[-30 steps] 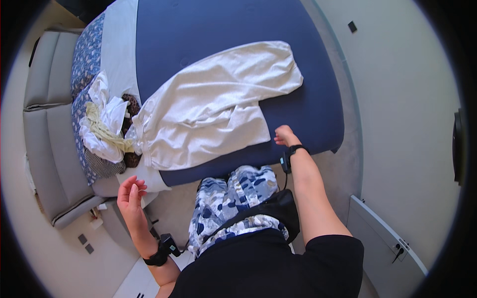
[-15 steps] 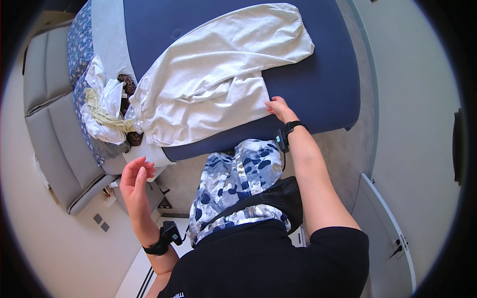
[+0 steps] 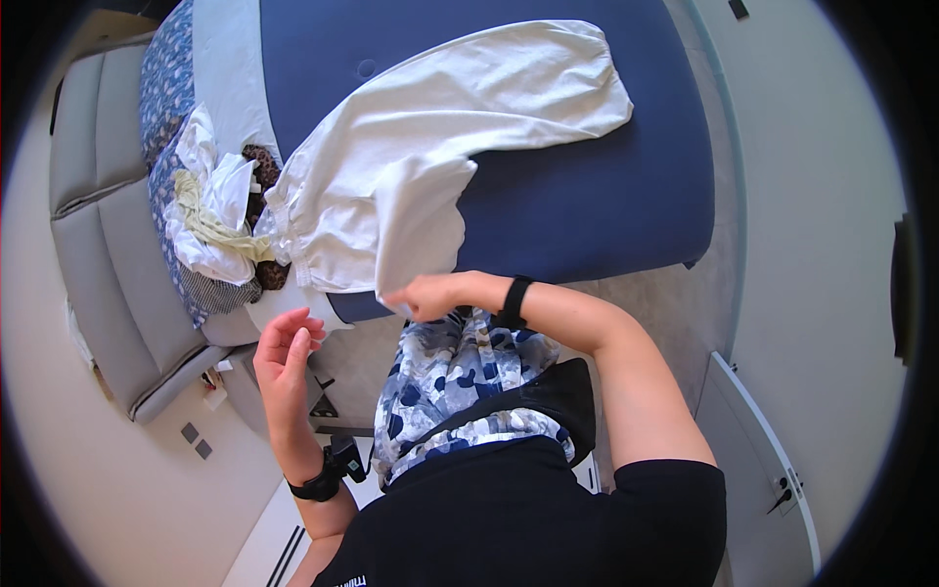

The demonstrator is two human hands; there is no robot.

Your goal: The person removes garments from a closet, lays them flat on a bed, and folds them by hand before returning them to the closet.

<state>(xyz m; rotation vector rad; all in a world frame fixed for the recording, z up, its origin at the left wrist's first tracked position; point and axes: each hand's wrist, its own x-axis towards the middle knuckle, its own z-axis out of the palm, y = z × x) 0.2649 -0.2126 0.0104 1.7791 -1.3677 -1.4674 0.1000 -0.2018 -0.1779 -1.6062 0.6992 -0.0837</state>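
A pair of white trousers (image 3: 411, 127) with a gathered waistband lies across the blue bed, its far leg stretched out to the right. My right hand (image 3: 426, 296) pinches the near leg's end at the bed's front edge, with that leg doubled back over itself toward the waistband. The hand is slightly blurred, and its fingertips meet the fabric. My left hand (image 3: 286, 354) hangs in the air just off the bed's near left corner, empty, with its fingers loosely curved and the thumb apart.
The blue mattress (image 3: 587, 210) fills the upper middle. At its left are crumpled white and pale yellow clothes (image 3: 210, 220), a leopard-print cloth (image 3: 271, 275), a patterned pillow (image 3: 166, 83) and a grey padded headboard (image 3: 122, 279). A bedside cabinet (image 3: 247, 386) stands below; a wall is at right.
My right hand has swept left along the bed's edge, carrying the near trouser leg's end and folding it over. My left hand has shifted slightly right, still empty.
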